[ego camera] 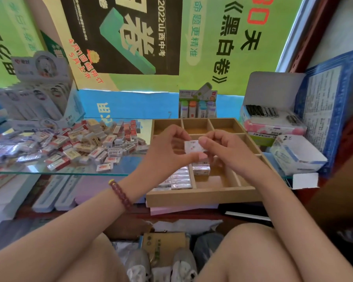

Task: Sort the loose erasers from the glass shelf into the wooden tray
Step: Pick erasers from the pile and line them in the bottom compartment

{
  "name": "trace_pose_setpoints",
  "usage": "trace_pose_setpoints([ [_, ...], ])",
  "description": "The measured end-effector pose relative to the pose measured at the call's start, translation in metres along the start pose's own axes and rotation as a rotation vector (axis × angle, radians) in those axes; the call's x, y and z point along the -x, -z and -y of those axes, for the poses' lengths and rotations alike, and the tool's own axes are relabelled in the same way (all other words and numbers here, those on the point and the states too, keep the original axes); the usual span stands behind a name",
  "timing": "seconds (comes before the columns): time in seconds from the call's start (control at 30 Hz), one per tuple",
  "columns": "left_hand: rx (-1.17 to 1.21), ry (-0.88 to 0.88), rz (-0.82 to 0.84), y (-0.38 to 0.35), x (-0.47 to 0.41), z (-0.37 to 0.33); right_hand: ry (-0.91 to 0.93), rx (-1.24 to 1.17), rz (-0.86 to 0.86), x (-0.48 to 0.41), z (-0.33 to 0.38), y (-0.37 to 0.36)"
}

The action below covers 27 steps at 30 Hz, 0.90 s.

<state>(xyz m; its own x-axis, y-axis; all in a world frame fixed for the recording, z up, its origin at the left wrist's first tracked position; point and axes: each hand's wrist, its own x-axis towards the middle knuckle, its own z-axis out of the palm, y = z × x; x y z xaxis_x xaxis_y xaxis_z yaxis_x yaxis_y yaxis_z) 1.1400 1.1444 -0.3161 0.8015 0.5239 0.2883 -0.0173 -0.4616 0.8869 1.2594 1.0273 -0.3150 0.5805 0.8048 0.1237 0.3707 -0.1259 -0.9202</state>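
Only the head view to go on, so here's what it gives. Both hands are up over the wooden tray (202, 195), sharing one small white eraser (192, 148). The left hand (169, 145) pinches its left edge between thumb and fingertips, and the right hand (222, 147) pinches the right edge the same way, so neither is free. The eraser hangs in the air above the middle compartments, not touching the tray.

Down in the tray, the near-left compartment holds a tidy row of wrapped erasers (179, 180), and the one just right of it has a short stack (201, 169) at its far end. The back compartments look bare. The big loose pile (86, 145) sits on the glass shelf (69, 172) to the left, so my guess is it's early days for this job.

Tip for this step, imo: check the label while both hands have it. Then let one hand go and lower it flat with the other, flush against its matching stack, same way round. Dropping it from up there probably lands it crooked or knocks the stack.
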Motion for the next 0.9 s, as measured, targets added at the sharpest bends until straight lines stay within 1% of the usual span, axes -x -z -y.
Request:
trace_pose_setpoints([
  [0.07,-0.024,0.008,0.015,-0.004,-0.004,0.003,-0.028,0.017,-0.022,-0.002,-0.004,0.003],
  [0.17,-0.08,-0.011,0.027,-0.005,-0.011,0.012,-0.028,0.06,0.044,-0.001,-0.011,0.008],
  [0.27,-0.147,-0.055,0.104,-0.006,-0.013,0.021,-0.002,0.238,0.098,0.001,-0.018,0.015],
  [0.33,-0.19,-0.071,0.158,-0.008,-0.013,0.025,0.001,0.304,0.133,0.003,-0.02,0.016],
  [0.4,-0.204,-0.083,0.18,-0.01,-0.013,0.029,-0.002,0.311,0.153,0.003,-0.02,0.015],
  [0.57,-0.155,-0.083,0.22,-0.012,-0.014,0.032,0.017,0.329,0.158,0.002,-0.021,0.016],
  [0.77,-0.147,-0.1,0.219,-0.008,-0.012,0.032,0.045,0.286,0.155,0.0,-0.022,0.015],
  [0.9,-0.133,-0.081,0.201,-0.009,-0.012,0.035,0.014,0.304,0.163,0.0,-0.021,0.015],
])
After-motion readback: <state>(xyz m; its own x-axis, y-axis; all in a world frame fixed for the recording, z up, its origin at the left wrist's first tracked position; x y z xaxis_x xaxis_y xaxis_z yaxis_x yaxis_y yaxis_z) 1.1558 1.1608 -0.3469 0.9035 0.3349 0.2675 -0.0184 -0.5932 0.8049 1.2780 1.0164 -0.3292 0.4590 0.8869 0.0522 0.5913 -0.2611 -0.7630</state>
